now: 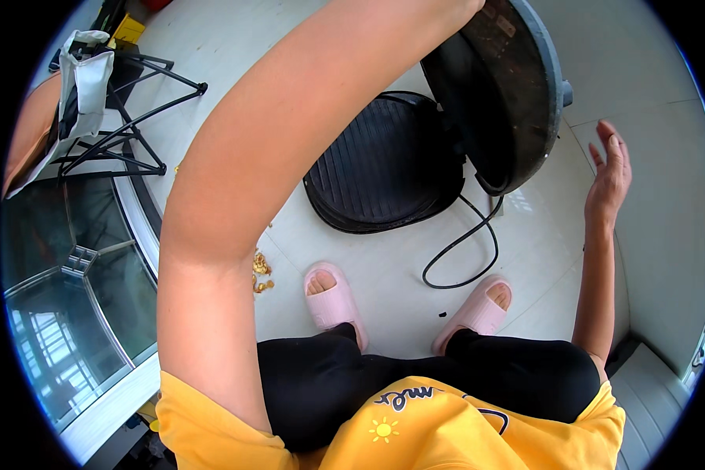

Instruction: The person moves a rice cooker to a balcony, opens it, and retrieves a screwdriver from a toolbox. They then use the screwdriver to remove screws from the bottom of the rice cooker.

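On the floor before my feet lies a black electric griddle, its round ridged lower plate (388, 160) facing up. The hinged lid (497, 94) stands raised on the plate's right side, dark inside with a grey outer rim. My left arm reaches across above the plate, and my left hand (473, 5) meets the lid's upper edge at the top of the picture. Its fingers are cut off or hidden there. Well to the right of the lid, touching nothing, my right hand (609, 174) is raised with its fingers apart.
A black power cord (495, 249) loops from the griddle toward my pink slippers (335, 301). Brown food scraps (262, 270) litter the floor to the left. A folding black metal frame (133, 125) stands beside a glass-topped surface (63, 305). A pale wall (666, 204) rises at right.
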Motion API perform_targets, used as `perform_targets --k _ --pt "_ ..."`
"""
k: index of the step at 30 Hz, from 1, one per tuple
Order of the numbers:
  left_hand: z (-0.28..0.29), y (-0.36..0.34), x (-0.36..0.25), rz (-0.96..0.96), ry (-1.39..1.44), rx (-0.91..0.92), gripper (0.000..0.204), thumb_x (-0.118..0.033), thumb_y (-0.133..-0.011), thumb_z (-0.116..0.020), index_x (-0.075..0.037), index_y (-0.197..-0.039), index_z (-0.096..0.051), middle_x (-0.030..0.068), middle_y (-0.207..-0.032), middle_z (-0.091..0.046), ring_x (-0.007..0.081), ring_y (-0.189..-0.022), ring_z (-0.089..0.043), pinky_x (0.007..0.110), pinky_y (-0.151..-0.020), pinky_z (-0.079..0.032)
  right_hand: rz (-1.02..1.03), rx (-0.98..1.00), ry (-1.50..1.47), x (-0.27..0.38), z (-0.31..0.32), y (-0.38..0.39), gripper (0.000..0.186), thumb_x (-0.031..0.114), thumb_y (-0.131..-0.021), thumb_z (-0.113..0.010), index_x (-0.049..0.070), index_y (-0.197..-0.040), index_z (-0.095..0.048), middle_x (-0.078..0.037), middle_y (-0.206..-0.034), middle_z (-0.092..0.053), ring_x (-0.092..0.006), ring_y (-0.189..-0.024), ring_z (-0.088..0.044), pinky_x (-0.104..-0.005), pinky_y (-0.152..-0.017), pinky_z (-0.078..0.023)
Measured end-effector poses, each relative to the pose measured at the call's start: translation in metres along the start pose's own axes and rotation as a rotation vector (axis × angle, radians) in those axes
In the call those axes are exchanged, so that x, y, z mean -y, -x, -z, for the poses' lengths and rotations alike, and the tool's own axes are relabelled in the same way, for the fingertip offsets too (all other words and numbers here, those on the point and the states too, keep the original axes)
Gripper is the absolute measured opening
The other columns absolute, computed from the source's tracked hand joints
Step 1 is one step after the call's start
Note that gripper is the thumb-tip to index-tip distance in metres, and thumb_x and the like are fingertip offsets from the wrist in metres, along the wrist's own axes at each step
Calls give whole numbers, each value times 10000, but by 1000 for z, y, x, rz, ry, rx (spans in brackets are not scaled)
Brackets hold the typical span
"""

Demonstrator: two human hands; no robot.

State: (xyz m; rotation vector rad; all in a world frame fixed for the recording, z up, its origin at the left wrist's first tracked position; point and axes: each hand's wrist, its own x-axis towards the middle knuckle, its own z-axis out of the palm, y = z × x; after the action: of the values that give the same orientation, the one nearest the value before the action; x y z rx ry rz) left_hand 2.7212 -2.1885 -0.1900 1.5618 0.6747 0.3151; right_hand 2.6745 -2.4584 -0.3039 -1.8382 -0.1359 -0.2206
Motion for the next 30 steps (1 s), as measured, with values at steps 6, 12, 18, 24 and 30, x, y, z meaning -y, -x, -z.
perform_targets --k 6,12,18,24,30 --pt "-22 14 -13 -5 -2 34 509 -225 -795 -410 47 -1224 -414 233 -1288 -412 304 -1160 -437 363 -956 -344 532 112 213 73 -22 15 408 363 -810 -576 50 -1073 -582 -84 -1179 -516 -228 -1109 -477 -338 -926 -391" --pt "-37 22 -15 -10 -3 69 560 -247 -780 -426 19 -1270 -361 241 -1315 -368 326 -1184 -406 389 -979 -323 596 25 489 75 -32 14 429 272 -699 -704 35 -1036 -584 -90 -1089 -535 -237 -1047 -499 -354 -879 -416" --pt "-44 23 -9 -21 -29 103 621 -268 -766 -441 -10 -1315 -308 249 -1342 -325 349 -1208 -375 414 -1002 -302 535 -84 576 53 -13 -6 359 257 -731 -670 18 -993 -613 -91 -1111 -546 -214 -1028 -520 -344 -874 -427" --pt "15 -25 37 -16 -436 112 701 -315 -761 -458 -28 -1359 -230 241 -1390 -262 376 -1252 -314 419 -1022 -283 188 -61 299 28 6 -23 388 290 -772 -636 0 -1026 -597 -85 -1067 -569 -202 -1030 -526 -333 -921 -400" --pt "108 7 108 49 -344 80 598 -329 -796 -559 -3 -1269 -394 185 -1350 -346 275 -1294 -246 383 -1040 -199 22 -82 188 10 19 -21 431 288 -774 -646 6 -1088 -557 -80 -1012 -580 -183 -987 -533 -295 -888 -399"
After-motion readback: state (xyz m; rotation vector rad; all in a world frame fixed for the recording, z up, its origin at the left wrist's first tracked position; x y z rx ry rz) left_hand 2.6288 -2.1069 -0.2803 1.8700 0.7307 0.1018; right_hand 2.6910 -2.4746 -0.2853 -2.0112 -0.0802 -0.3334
